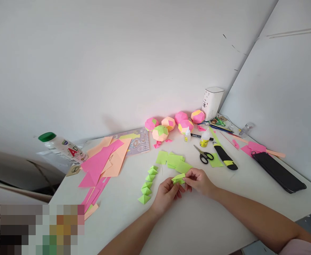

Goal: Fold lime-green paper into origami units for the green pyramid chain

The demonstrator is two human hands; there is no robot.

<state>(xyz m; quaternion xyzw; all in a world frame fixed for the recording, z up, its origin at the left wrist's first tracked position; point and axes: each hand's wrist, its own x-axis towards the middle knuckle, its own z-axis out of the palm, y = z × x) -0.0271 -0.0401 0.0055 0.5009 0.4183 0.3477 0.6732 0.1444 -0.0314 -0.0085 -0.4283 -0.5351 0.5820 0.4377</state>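
Observation:
A small piece of lime-green paper, partly folded, is held between both hands above the table. My left hand pinches its left and lower side. My right hand grips the right end between thumb and fingers. Left of the hands, several folded green paper units stand in a slanting row. Just beyond the hands lie flat green paper squares, some overlapping. Parts of the held paper are hidden behind the fingers.
Several faceted paper balls line the wall. Scissors, a glue bottle, a box cutter and a black pouch lie to the right. Pink paper sheets and a plastic bottle are on the left.

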